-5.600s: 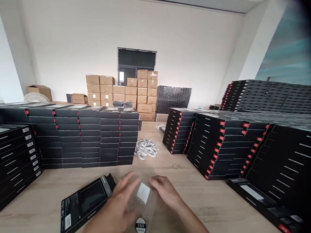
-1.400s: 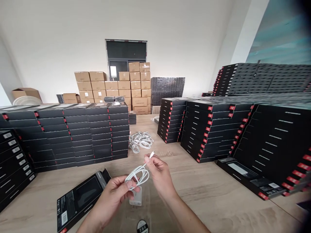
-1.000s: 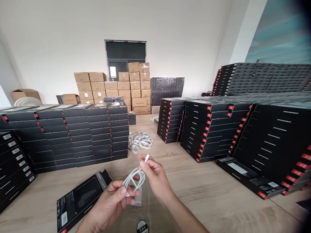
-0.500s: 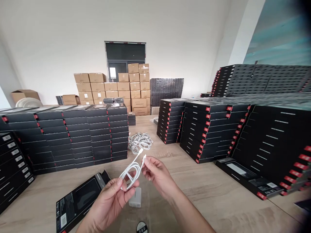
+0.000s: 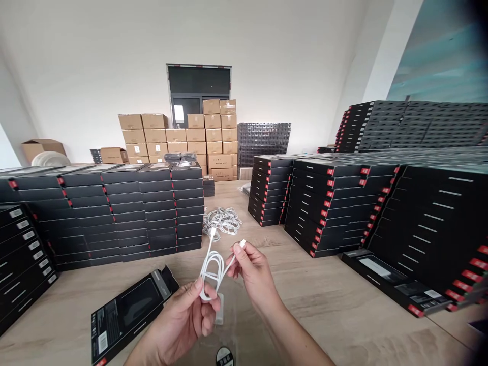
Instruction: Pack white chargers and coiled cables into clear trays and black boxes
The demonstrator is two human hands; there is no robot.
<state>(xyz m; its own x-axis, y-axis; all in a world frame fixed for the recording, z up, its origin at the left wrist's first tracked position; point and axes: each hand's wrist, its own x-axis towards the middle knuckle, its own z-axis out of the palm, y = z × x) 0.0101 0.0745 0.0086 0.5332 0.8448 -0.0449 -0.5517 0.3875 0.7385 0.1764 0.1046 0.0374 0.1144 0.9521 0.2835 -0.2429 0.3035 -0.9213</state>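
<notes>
A coiled white charging cable (image 5: pixel 212 264) is stretched between my two hands above the wooden table. My left hand (image 5: pixel 190 307) is closed round the bottom of the coil, and one plug rises free above it. Between thumb and fingers, my right hand (image 5: pixel 249 272) pinches the cable just below its other plug. Under my hands lies a small pale block (image 5: pixel 219 310), partly hidden by my left fingers. A black box (image 5: pixel 131 307) with an open end flap lies left of my left hand. Farther back is a heap of white cables (image 5: pixel 223 221).
Stacks of black boxes (image 5: pixel 125 213) wall off the left, and more stacks (image 5: pixel 328 208) line the right. An opened black box (image 5: pixel 392 279) sits at the right stack's foot. Brown cartons (image 5: pixel 175 140) are piled at the back. A round black label (image 5: pixel 224 357) shows at the bottom edge.
My right hand has moved right and drawn its plug end away from the coil. The free plug now points more upright. The view has shifted slightly.
</notes>
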